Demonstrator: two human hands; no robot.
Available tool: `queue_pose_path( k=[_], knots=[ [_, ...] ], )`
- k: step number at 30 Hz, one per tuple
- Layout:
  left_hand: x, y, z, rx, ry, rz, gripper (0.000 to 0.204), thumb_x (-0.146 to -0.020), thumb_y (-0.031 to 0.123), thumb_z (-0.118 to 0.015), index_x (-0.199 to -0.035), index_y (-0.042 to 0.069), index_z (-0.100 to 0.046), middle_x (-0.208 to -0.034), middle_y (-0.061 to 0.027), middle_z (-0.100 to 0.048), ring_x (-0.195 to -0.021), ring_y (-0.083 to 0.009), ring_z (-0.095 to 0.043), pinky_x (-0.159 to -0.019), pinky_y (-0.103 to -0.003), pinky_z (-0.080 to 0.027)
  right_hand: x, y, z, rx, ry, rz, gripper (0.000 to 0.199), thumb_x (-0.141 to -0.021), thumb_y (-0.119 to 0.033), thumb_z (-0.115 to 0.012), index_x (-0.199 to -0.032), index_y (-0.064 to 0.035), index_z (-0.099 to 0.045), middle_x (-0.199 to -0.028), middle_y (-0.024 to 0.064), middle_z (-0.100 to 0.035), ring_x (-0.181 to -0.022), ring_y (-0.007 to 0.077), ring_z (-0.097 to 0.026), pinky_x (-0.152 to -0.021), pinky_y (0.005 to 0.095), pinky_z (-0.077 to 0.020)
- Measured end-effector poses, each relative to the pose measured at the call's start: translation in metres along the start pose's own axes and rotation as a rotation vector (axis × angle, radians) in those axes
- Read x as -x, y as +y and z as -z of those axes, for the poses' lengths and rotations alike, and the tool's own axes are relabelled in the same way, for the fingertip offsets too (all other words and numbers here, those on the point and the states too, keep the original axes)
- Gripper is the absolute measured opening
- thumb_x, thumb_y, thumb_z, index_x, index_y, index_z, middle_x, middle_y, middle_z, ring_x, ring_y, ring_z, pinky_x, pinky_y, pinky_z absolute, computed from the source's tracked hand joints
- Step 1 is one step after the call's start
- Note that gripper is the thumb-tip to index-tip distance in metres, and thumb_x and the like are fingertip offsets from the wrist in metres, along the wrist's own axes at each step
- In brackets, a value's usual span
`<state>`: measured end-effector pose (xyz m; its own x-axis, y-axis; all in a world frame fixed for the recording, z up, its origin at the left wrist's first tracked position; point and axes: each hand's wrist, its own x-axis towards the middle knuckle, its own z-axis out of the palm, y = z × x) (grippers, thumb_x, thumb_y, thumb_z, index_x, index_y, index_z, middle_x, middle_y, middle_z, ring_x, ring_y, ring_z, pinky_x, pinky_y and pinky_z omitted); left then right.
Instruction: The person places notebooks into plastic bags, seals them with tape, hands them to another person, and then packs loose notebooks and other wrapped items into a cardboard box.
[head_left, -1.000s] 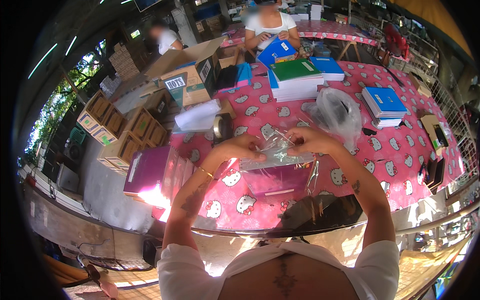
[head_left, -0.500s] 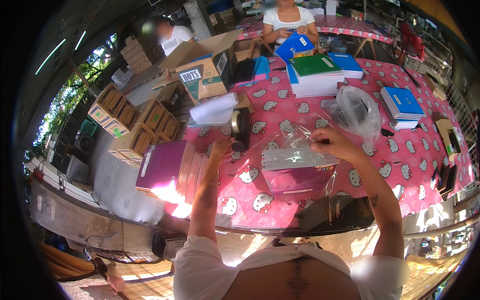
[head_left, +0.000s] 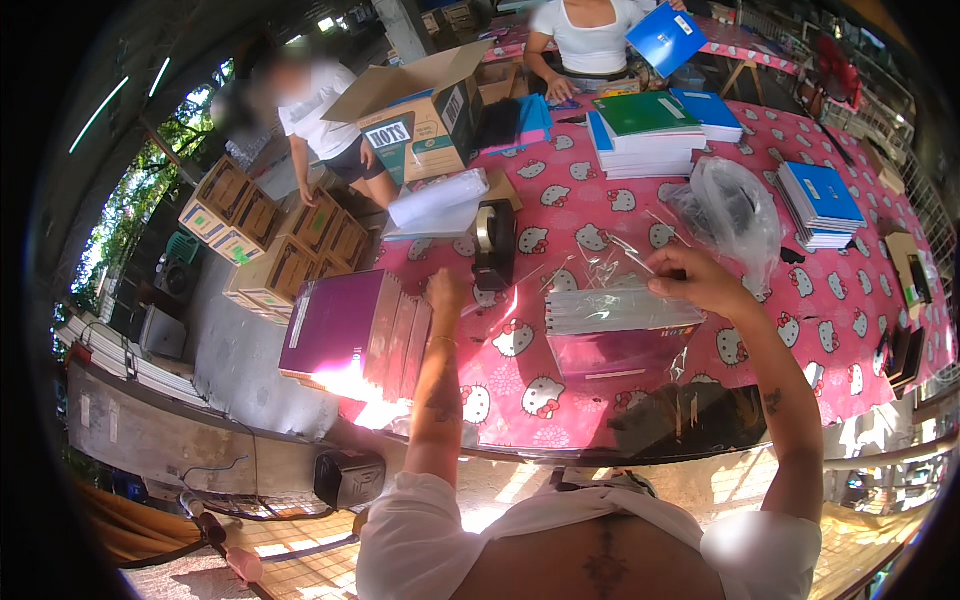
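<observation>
In front of me stands a stack of purple-covered notebooks inside a clear plastic wrapper, white page edges upward. My right hand is closed at the far right corner of the stack, pinching the wrapper's loose edge. My left hand is closed, just left of a black tape dispenser and apart from it. What its fingers hold, if anything, is hidden. Beside my left wrist sits another purple notebook stack, wrapped in shiny plastic.
A crumpled clear bag, green notebooks and blue notebooks lie on the pink tablecloth. An open carton stands at the far left. Brown boxes are stacked on the floor. Two people work beyond the table.
My left hand has drawn away from the tape dispenser toward the left stack, its fingers curling in. My right hand stays at the wrapper. The far-left person has come nearer the boxes.
</observation>
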<state>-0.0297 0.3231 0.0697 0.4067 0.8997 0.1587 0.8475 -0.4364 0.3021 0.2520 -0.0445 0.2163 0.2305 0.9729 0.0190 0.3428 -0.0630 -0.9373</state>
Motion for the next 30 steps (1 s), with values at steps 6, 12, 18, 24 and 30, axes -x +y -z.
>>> queue_pose_path(
  k=[6,12,18,24,30],
  knots=[
    [0.028,0.2,0.182,0.268,-0.37,-1.078,0.029,-0.078,0.03,-0.075,-0.088,0.003,-0.073,-0.076,-0.0125,-0.069,-0.07,-0.0272,-0.067,-0.064,-0.038,-0.05,0.002,0.006,0.003,0.001,0.025,-0.012,0.037,-0.087,-0.022,-0.075,-0.118,-0.005,-0.062,-0.091,0.0051,-0.07,-0.082,0.0102,-0.063,-0.071,0.0279,-0.0492],
    [0.015,0.306,0.152,-0.159,-0.964,-1.3,0.023,-0.082,0.027,-0.073,-0.088,0.005,-0.073,-0.077,-0.0069,-0.069,-0.07,-0.0165,-0.063,-0.064,-0.032,-0.048,0.005,0.004,0.005,0.008,0.053,-0.026,0.041,-0.085,-0.025,-0.077,-0.119,-0.0063,-0.063,-0.094,0.0089,-0.071,-0.087,0.0144,-0.065,-0.076,0.031,-0.0507],
    [0.031,0.217,-0.018,0.436,-1.806,-0.464,0.055,-0.093,0.037,-0.064,-0.135,0.002,-0.054,-0.126,-0.0083,-0.064,-0.107,-0.0163,-0.061,-0.092,-0.032,-0.049,0.006,-0.005,-0.002,0.142,0.07,-0.056,0.05,-0.085,-0.022,-0.077,-0.128,-0.0069,-0.055,-0.117,0.0126,-0.064,-0.096,0.0136,-0.063,-0.079,0.0294,-0.0498],
    [0.088,0.153,0.028,1.914,-1.83,0.178,0.074,-0.093,0.033,-0.065,-0.152,0.005,-0.032,-0.146,-0.0116,-0.049,-0.127,-0.0205,-0.052,-0.107,-0.034,-0.041,0.049,0.008,-0.007,-0.277,0.326,0.178,0.088,-0.077,-0.034,-0.083,-0.148,-0.0137,-0.036,-0.148,0.0157,-0.038,-0.141,0.0271,-0.033,-0.107,0.0406,-0.0384],
    [0.184,0.074,0.012,1.802,-0.71,-0.212,0.083,-0.077,0.003,-0.066,-0.153,0.012,-0.032,-0.154,-0.0082,-0.038,-0.145,-0.0233,-0.029,-0.117,-0.038,-0.025,0.062,0.135,-0.068,-0.36,0.301,-0.073,0.078,-0.067,-0.022,-0.091,-0.13,-0.0022,-0.051,-0.128,0.015,-0.057,-0.11,0.0225,-0.06,-0.092,0.0362,-0.05]
  ],
)
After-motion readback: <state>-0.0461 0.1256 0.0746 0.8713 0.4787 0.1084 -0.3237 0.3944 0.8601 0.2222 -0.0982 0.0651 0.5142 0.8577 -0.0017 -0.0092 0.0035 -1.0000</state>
